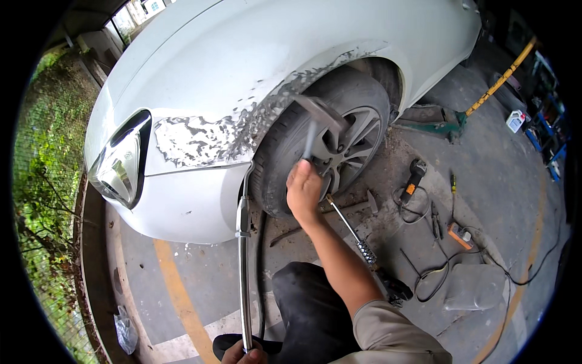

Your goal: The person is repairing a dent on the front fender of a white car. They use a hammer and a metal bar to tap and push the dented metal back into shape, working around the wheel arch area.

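right hand (303,189) holding hammer (320,121) at wheel (345,145), left hand (242,353) holding metal bar (244,255)

The right hand (304,189), near the centre of the frame, was bare, and so was the forearm below it. A short khaki sleeve (397,337) covered the upper arm at the lower right. The left hand (244,353), at the bottom edge, wore no glove. Dark trousers (309,309) covered the knee at lower centre.
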Demonstrator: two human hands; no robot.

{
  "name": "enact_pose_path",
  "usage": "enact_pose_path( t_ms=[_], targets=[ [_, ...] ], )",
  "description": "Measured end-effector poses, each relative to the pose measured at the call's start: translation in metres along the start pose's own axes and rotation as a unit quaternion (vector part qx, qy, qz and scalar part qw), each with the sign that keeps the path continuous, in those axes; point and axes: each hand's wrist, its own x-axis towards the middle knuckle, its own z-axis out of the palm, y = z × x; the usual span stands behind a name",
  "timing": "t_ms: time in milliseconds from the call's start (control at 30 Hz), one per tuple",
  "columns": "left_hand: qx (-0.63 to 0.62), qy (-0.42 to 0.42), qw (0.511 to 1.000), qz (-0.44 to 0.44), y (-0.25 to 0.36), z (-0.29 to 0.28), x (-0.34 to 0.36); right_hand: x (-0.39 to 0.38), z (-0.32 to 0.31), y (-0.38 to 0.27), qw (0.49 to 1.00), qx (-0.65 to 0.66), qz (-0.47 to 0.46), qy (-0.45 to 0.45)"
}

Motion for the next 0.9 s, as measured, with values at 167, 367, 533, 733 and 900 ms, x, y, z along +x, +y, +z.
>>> enact_pose_path(
  t_ms=[167,367,533,733,900],
  targets=[
    [-0.001,0.027,1.000,-0.009,-0.002,0.000,-0.004,-0.010,-0.009,-0.026,0.984,0.140,-0.095,0.049],
    [0.018,0.016,1.000,0.004,-0.003,-0.009,0.002,-0.003,-0.010,0.014,0.998,0.029,-0.019,0.053],
    [0.023,0.037,0.999,0.003,-0.010,-0.007,0.002,0.009,-0.015,-0.001,0.988,0.116,-0.068,0.070],
    [0.019,0.011,1.000,-0.004,-0.005,-0.010,0.002,0.014,-0.019,-0.007,0.992,0.100,-0.020,0.073],
    [0.023,0.009,1.000,0.009,-0.006,-0.009,0.004,0.016,-0.012,0.010,0.999,-0.011,-0.021,0.039]
  ],
)
